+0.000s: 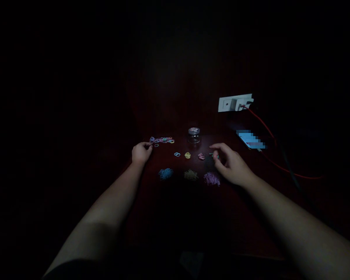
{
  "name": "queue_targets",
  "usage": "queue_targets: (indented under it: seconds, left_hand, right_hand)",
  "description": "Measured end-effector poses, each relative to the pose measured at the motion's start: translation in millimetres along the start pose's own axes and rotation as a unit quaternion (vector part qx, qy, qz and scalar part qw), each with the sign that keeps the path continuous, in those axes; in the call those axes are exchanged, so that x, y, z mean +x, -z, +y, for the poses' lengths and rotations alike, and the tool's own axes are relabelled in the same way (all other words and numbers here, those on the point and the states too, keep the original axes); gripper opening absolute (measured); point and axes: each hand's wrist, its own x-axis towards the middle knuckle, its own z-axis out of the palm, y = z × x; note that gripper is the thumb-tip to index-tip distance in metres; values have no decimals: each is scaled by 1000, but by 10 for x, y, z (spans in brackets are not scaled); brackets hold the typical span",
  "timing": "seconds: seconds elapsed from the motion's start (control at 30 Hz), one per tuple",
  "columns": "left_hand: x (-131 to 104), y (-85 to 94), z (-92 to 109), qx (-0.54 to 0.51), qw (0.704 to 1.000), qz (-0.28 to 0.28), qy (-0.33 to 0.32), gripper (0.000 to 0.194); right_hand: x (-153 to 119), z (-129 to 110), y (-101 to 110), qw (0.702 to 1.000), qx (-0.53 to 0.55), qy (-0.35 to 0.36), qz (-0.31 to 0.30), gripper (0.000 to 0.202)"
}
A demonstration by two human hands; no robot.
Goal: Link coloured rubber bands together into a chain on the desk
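Note:
My left hand (142, 152) rests at the left side of the dark table, its fingertips beside a mixed pile of coloured bands (163, 140); whether it pinches one is too dark to tell. My right hand (229, 161) is at the right, thumb and fingers apart, over a few green bands (212, 155). Between the hands lie small groups of blue bands (177, 154), yellow bands (187, 155) and pink bands (201, 156). Nearer to me are a blue pile (166, 173), a yellowish pile (190, 175) and a purple pile (212, 179).
A clear lidded jar (194, 135) stands behind the small groups. At the right lies a lit phone (251, 140), with a red cable (262, 122) running from a white wall socket (227, 104). A dark cable also crosses the right side.

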Motion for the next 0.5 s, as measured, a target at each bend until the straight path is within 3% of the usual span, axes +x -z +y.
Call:
queue_targets:
  seconds: [0.07, 0.17, 0.33, 0.4, 0.5]
  left_hand:
    - [-163, 70, 229, -91, 995, 37, -31, 22]
    - [-447, 109, 732, -227, 967, 52, -107, 17]
    - [-930, 61, 1583, -368, 911, -2, -183, 22]
    - [-1071, 51, 1763, -385, 902, -15, -196, 24]
    - [-1181, 72, 1832, -353, 909, -36, -218, 23]
  right_hand:
    - [5, 9, -20, 1000, 4, 1, 3, 33]
    - [13, -6, -40, 1000, 5, -4, 6, 29]
    - [22, -39, -57, 999, 37, 3, 18, 34]
    - [25, -25, -65, 998, 51, 9, 29, 35]
    - [26, 7, -71, 997, 67, 8, 45, 34]
